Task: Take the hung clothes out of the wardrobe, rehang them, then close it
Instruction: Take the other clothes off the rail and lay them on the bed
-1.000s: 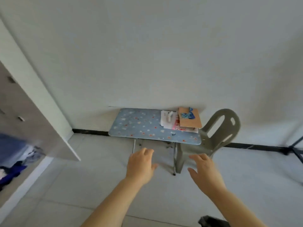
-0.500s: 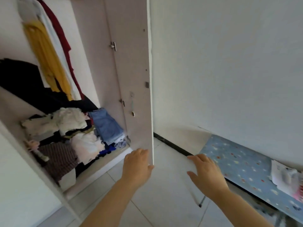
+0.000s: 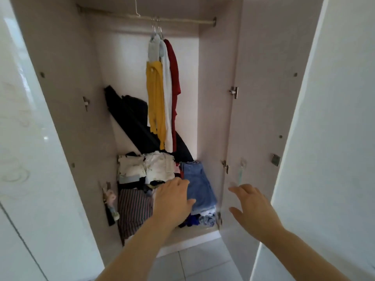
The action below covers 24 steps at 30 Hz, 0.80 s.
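Observation:
The wardrobe stands open in front of me, both doors swung out: the left door [image 3: 30, 138] and the right door [image 3: 263, 98]. From the rail [image 3: 182, 20] hang a yellow garment [image 3: 155, 102], a white one [image 3: 167, 94] and a red one [image 3: 175, 74] on wire hangers, bunched together. My left hand [image 3: 172, 201] reaches forward with loose fingers, in front of the folded pile on the wardrobe floor. My right hand [image 3: 251, 207] is spread in front of the right door's lower inner face. Neither hand holds anything.
Folded clothes fill the wardrobe bottom: blue jeans [image 3: 198, 183], white items [image 3: 150, 167], a striped piece [image 3: 134, 209]. A black garment [image 3: 134, 122] leans diagonally against the back. An empty wire hanger [image 3: 137, 9] hangs left on the rail. Tiled floor [image 3: 194, 264] lies below.
My view has swung left from the small table and chair to face the open wardrobe straight on. Both hands stay raised and empty in front of me.

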Tool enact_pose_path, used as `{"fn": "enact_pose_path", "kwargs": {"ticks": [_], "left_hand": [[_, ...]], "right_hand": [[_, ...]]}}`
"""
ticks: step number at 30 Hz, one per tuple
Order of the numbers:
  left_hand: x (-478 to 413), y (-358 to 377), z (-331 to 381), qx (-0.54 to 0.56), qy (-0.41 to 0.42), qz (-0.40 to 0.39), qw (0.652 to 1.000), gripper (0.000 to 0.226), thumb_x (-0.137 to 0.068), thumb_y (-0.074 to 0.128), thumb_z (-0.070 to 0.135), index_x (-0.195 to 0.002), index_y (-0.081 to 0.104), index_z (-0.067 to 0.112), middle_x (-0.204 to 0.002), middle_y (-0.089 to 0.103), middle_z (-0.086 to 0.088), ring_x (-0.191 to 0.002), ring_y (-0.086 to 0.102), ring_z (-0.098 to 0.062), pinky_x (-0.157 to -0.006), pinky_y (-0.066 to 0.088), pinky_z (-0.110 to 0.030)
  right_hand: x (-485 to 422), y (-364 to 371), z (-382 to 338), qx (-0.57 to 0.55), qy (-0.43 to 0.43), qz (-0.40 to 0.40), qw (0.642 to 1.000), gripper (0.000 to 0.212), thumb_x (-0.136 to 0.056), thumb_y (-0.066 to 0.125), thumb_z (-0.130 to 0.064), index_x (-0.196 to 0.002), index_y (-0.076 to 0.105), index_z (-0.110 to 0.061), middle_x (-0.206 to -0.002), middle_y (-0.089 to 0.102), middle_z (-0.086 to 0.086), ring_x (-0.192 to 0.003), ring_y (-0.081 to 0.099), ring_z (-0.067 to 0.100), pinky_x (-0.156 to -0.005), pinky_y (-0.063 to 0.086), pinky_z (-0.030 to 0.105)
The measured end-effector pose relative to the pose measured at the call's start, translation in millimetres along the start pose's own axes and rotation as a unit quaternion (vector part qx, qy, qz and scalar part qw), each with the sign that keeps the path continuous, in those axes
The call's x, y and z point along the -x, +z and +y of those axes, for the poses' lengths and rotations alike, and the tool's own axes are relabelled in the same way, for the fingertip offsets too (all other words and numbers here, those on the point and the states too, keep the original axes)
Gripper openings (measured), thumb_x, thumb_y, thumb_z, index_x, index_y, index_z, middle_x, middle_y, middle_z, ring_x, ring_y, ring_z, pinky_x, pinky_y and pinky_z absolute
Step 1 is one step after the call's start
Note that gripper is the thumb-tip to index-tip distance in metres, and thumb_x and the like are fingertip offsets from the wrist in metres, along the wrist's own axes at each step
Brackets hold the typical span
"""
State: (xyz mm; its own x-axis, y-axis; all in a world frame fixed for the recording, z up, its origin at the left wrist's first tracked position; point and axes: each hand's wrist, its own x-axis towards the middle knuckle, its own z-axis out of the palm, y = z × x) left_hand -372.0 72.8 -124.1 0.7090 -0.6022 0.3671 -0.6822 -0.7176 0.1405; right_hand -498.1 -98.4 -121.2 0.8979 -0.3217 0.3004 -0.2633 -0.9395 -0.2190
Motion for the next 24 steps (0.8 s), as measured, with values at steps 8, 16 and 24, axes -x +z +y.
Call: {"fn": "enact_pose_path", "kwargs": {"ticks": [8, 16, 24], "left_hand": [[-107, -12, -49, -0.026, -0.07, 0.061, 0.995, 0.047, -0.09, 0.05, 0.042, -0.132, 0.042, 0.023, -0.13, 0.047, 0.0, -0.119, 0.043, -0.02, -0.097, 0.031, -0.032], [-245, -24, -130, -0.025, -0.113, 0.122, 0.986, 0.041, -0.09, 0.05, 0.037, -0.127, 0.046, 0.021, -0.128, 0.047, 0.001, -0.117, 0.043, -0.019, -0.094, 0.031, -0.032], [-367, -44, -221, -0.021, -0.13, 0.161, 0.978, 0.049, -0.092, 0.048, 0.038, -0.138, 0.037, 0.023, -0.137, 0.042, 0.0, -0.125, 0.037, -0.02, -0.101, 0.028, -0.035]], "right_hand": [[-166, 3, -7, 0.007, -0.125, 0.018, 0.992, 0.05, -0.091, 0.052, -0.032, -0.139, 0.038, -0.028, -0.134, 0.043, -0.004, -0.115, 0.046, 0.016, -0.092, 0.035, 0.022], [-329, 11, -60, 0.0, -0.214, 0.082, 0.973, 0.053, -0.09, 0.056, -0.031, -0.14, 0.038, -0.025, -0.133, 0.046, -0.002, -0.117, 0.045, 0.016, -0.1, 0.035, 0.025], [-486, 25, -120, 0.006, -0.245, 0.136, 0.96, 0.038, -0.091, 0.056, -0.03, -0.128, 0.05, -0.023, -0.126, 0.051, -0.001, -0.109, 0.051, 0.015, -0.092, 0.04, 0.022]]}}
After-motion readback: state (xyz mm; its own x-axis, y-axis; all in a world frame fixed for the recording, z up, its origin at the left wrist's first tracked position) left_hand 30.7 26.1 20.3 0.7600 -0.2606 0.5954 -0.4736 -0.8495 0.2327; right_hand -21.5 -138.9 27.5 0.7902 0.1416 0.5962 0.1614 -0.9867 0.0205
